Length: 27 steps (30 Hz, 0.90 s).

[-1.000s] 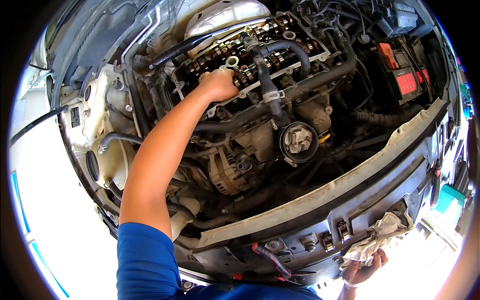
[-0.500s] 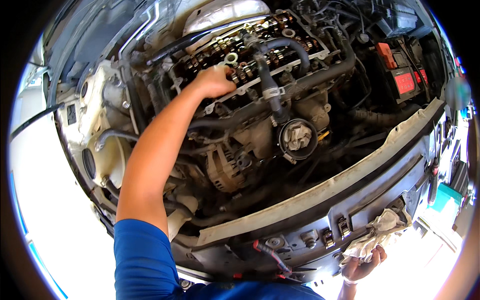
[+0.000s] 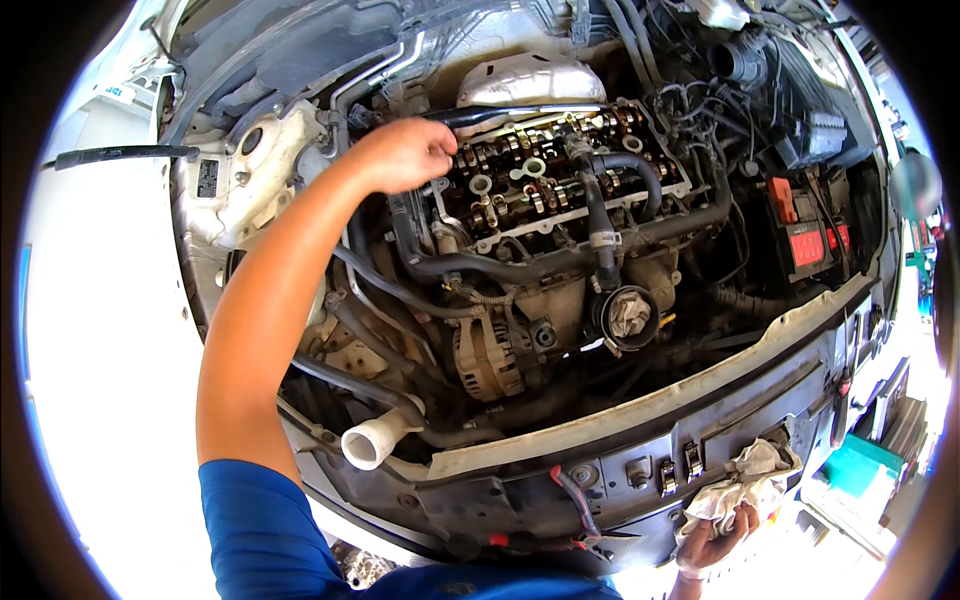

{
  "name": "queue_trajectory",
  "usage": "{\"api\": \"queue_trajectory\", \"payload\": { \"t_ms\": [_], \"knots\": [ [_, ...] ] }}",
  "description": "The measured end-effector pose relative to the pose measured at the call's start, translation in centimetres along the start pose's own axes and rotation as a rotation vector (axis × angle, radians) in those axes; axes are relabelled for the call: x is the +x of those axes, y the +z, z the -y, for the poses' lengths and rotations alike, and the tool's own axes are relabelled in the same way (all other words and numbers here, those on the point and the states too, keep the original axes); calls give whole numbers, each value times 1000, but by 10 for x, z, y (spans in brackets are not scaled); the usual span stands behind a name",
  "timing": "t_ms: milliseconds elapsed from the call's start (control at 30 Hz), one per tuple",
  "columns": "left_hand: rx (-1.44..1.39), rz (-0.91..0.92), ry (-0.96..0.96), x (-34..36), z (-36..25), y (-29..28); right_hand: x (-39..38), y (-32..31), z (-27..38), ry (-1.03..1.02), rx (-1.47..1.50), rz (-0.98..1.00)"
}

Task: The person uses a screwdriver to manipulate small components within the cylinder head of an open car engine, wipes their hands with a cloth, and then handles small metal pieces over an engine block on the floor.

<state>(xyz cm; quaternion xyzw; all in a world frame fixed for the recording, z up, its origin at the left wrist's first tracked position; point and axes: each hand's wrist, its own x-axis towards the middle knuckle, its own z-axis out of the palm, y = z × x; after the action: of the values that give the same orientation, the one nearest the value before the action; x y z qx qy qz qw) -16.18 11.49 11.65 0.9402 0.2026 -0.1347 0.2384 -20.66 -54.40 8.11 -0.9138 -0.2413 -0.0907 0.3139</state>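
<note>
The opened engine's cylinder head [image 3: 585, 215] shows its camshafts and valve gear. At its left end, my left hand [image 3: 405, 156] is raised with the fingers curled together; whatever they may hold is hidden. Low on the right, my right hand [image 3: 712, 548] grips a crumpled, off-white rag [image 3: 748, 480] lying against the car's front panel. Just left of that rag, two small metal rocker-like parts [image 3: 693, 460] rest on the panel. A black hose [image 3: 600, 215] crosses over the cylinder head. Crumpled cloth or paper [image 3: 629, 314] fills a round black opening in front of the engine.
A pale crossbar [image 3: 640, 395] runs along the front of the engine bay. On the panel lies a red-and-grey handled tool [image 3: 576, 500]. The battery [image 3: 806, 245] sits at right, a white filler neck [image 3: 370, 445] at lower left. A silver heat shield [image 3: 530, 80] stands behind the head.
My left hand has moved from the cylinder head's near side to beyond its left end. The whole view has shifted, bringing the engine lower and to the right. My right hand still grips the rag.
</note>
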Motion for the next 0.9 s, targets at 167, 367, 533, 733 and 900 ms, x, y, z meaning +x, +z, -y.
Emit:
{"api": "queue_trajectory", "payload": {
  "t_ms": [167, 367, 533, 733, 900],
  "knots": [
    [79, 15, 64, -39, -18, -2, -9, 1, -9, 13, 24, -24],
    [167, -203, 266, -139, -65, -31, 8, -3, 16, -11, 19, -18],
    [96, -339, 248, -237, -104, -17, 24, -8, 28, -121, 30, -80],
    [-197, -463, 124, -353, -171, 62, 27, -12, 27, -198, 148, -219],
    [-412, -415, 265, -394, -247, 133, 18, -14, 15, -143, 345, -314]
  ]
}}
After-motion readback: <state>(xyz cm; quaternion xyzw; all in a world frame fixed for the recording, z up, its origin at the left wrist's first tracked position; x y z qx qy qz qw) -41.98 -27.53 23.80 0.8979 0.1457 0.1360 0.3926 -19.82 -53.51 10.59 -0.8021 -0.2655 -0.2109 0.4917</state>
